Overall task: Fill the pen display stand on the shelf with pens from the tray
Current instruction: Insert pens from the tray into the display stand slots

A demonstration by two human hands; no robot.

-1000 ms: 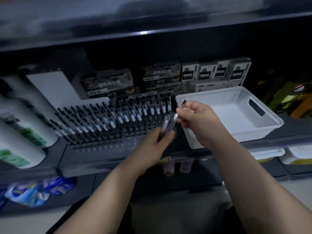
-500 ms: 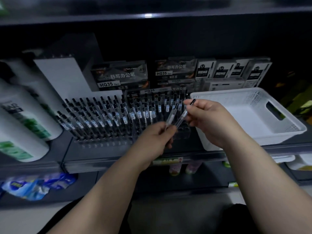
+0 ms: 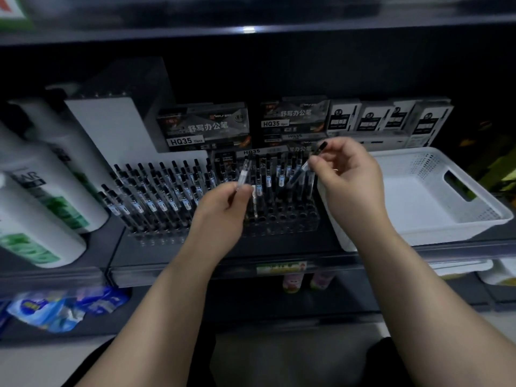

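Note:
A clear pen display stand (image 3: 282, 219) sits on the dark shelf, packed with several black-capped pens (image 3: 156, 191) on its left and middle; its front right holes show bare. My left hand (image 3: 223, 208) pinches one clear pen (image 3: 243, 174) upright over the stand's middle. My right hand (image 3: 349, 174) holds another pen (image 3: 312, 160) tilted, black cap up, above the stand's right end. The white perforated tray (image 3: 424, 230) stands right of the stand; no pens show inside it.
Pen boxes marked HQ35 (image 3: 203, 129) and smaller white boxes (image 3: 388, 121) line the shelf back. Large white bottles (image 3: 44, 196) lie at the left. A lower shelf holds blue packets (image 3: 55, 308) and small bottles (image 3: 304, 280).
The two hands have drawn apart, each now with one pen: the left over the stand's middle, the right raised toward the stand's right end. The camera has moved closer.

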